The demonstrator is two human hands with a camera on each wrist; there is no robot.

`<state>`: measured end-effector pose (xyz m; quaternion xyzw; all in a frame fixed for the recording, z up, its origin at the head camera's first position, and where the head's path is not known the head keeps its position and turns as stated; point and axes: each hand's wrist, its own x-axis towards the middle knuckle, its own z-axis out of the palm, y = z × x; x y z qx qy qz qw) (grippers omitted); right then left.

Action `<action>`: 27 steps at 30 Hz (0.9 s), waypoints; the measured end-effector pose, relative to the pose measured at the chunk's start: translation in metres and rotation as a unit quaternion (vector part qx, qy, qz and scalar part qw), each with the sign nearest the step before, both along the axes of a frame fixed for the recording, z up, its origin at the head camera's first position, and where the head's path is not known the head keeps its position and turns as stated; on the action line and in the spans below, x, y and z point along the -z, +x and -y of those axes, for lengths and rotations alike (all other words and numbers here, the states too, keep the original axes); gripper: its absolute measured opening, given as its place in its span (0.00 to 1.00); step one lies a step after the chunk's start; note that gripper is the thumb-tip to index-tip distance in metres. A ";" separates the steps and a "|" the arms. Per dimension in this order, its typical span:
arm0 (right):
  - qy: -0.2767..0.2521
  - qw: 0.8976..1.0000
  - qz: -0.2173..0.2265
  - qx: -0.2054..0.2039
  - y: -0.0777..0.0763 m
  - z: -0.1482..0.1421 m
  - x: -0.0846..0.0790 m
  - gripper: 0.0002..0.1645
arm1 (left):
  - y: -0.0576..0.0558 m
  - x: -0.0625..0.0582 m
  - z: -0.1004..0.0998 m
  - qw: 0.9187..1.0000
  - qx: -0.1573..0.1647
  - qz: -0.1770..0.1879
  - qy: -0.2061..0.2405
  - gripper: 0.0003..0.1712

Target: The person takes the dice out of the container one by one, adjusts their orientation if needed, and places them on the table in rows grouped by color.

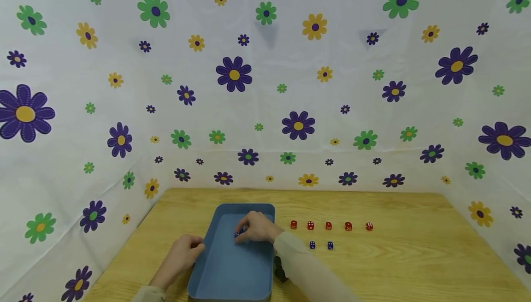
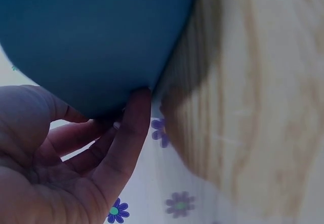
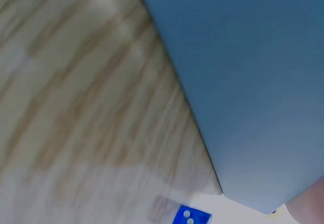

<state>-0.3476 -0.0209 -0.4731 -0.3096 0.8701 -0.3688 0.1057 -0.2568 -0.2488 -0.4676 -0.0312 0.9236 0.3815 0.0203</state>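
Note:
A blue rectangular tray (image 1: pixel 232 269) lies on the table with its long side running away from me. My left hand (image 1: pixel 182 253) is at its left wall, and in the left wrist view the curled fingers (image 2: pixel 134 138) hold the tray's side (image 2: pixel 101 41). Inside the tray, toward its far end, my right hand (image 1: pixel 258 227) pinches small dark blue dice (image 1: pixel 238 234) at its fingertips. The fingers partly cover those dice, so their count is unclear. In the right wrist view the tray's outer wall (image 3: pixel 253 82) hides most of the hand.
Right of the tray, several red dice (image 1: pixel 328 225) stand in a spaced row on the wooden table (image 1: pixel 398 265). Nearer to me are two blue dice (image 1: pixel 313 245), one of which (image 3: pixel 191 215) shows beyond the tray's corner. A flower-printed white curtain (image 1: pixel 269 108) surrounds the table.

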 end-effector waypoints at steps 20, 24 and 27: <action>-0.093 0.996 -0.010 -0.002 0.014 -0.046 -0.012 0.14 | -0.001 0.006 -0.004 1.000 -0.007 -0.013 0.006 0.13; -0.092 0.996 -0.004 0.000 0.019 -0.062 -0.014 0.14 | 0.000 0.004 -0.003 1.000 -0.010 -0.004 0.006 0.16; -0.084 0.996 -0.010 0.005 0.022 -0.074 -0.016 0.15 | 0.001 0.003 -0.004 1.000 -0.009 -0.001 0.005 0.18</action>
